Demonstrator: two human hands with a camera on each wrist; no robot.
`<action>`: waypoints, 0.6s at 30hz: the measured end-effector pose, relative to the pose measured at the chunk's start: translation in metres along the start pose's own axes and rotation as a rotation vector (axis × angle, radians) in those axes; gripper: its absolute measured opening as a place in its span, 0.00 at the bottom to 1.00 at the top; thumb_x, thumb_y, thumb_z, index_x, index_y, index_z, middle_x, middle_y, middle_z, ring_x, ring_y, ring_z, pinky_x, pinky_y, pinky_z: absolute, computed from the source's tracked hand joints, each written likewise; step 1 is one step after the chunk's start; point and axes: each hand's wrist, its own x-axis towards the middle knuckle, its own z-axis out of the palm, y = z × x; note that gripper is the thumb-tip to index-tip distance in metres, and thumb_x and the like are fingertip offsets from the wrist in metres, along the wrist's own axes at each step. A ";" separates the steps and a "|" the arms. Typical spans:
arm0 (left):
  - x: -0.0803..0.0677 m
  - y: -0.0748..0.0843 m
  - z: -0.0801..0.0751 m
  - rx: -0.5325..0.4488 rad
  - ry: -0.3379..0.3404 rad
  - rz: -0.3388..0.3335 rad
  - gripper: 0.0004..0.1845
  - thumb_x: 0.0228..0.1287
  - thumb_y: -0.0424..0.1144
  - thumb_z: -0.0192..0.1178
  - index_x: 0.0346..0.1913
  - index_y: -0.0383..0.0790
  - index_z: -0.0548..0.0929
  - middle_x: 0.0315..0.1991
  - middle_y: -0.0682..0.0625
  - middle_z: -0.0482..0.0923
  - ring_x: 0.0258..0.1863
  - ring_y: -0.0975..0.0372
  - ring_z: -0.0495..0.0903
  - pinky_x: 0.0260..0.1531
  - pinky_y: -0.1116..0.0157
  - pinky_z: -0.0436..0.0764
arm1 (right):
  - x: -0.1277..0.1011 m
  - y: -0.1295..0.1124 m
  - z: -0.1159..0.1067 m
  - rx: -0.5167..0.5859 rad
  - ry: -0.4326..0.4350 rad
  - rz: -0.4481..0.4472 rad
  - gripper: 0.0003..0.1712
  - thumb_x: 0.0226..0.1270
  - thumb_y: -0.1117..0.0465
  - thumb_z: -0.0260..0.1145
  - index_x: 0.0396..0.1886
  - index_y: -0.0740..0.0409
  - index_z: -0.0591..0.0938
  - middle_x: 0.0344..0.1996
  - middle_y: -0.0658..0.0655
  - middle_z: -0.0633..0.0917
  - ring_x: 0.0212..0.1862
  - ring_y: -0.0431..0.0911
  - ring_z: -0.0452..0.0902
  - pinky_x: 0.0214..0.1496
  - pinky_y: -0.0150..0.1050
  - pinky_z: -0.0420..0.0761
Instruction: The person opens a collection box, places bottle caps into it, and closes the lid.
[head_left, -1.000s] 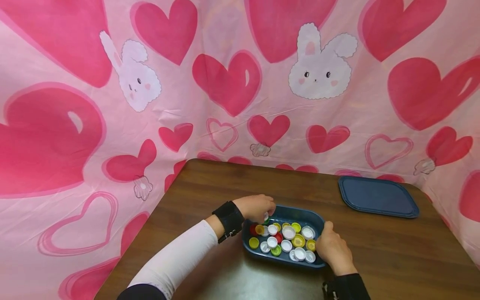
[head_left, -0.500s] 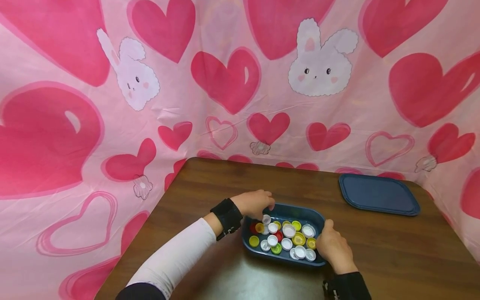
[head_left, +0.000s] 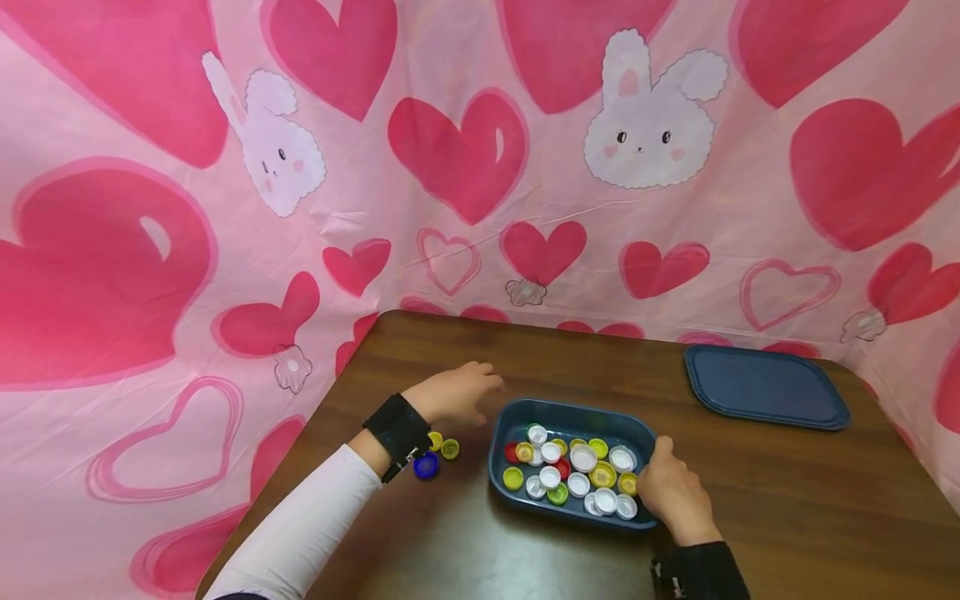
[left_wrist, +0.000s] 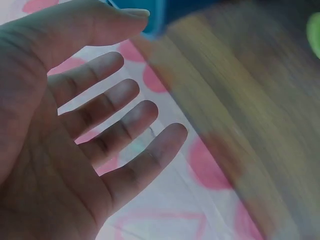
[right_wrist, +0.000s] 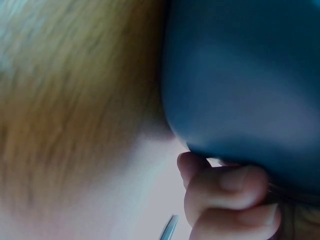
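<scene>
A dark blue plastic container [head_left: 517,496] holds many bottle caps, among them white, yellow, red and green ones. My right hand [head_left: 675,492] grips its right end, and in the right wrist view curled fingers [right_wrist: 232,187] lie against its wall. Just left of the container, my left hand [head_left: 454,395] hovers over the table. In the left wrist view that hand [left_wrist: 60,145] has spread fingers with nothing between them. Beside the left wrist a blue cap [head_left: 426,466] and two yellowish caps [head_left: 450,449] lie on the wood.
A flat dark blue lid-like tray [head_left: 767,387] lies at the back right of the brown wooden table [head_left: 600,358]. Pink cloth [head_left: 480,192] with hearts and rabbits hangs behind and at the sides.
My left hand has left the container and moved left, leaving a white cap lying inside. The loose blue and yellowish caps have come into view. My right hand keeps its grip.
</scene>
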 end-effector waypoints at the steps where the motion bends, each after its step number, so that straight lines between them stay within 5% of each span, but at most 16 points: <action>1: -0.005 -0.005 0.001 -0.008 -0.003 -0.016 0.27 0.58 0.41 0.73 0.62 0.47 0.80 0.57 0.49 0.77 0.57 0.57 0.75 0.52 0.61 0.83 | 0.000 0.000 0.000 -0.001 -0.001 -0.002 0.25 0.71 0.65 0.53 0.61 0.72 0.57 0.43 0.75 0.78 0.36 0.60 0.75 0.38 0.55 0.77; 9: -0.037 -0.038 0.026 -0.078 -0.020 -0.116 0.33 0.57 0.37 0.74 0.65 0.35 0.77 0.61 0.41 0.75 0.61 0.50 0.75 0.58 0.54 0.80 | -0.001 -0.001 -0.003 -0.007 -0.005 -0.003 0.25 0.71 0.64 0.52 0.61 0.71 0.57 0.43 0.75 0.78 0.36 0.60 0.75 0.37 0.54 0.76; 18: -0.053 -0.056 0.050 -0.209 -0.024 -0.128 0.16 0.58 0.34 0.70 0.50 0.39 0.84 0.44 0.46 0.78 0.43 0.57 0.75 0.44 0.57 0.81 | -0.001 0.000 -0.002 -0.018 -0.001 -0.019 0.25 0.71 0.64 0.52 0.61 0.72 0.57 0.42 0.76 0.79 0.37 0.61 0.76 0.37 0.55 0.76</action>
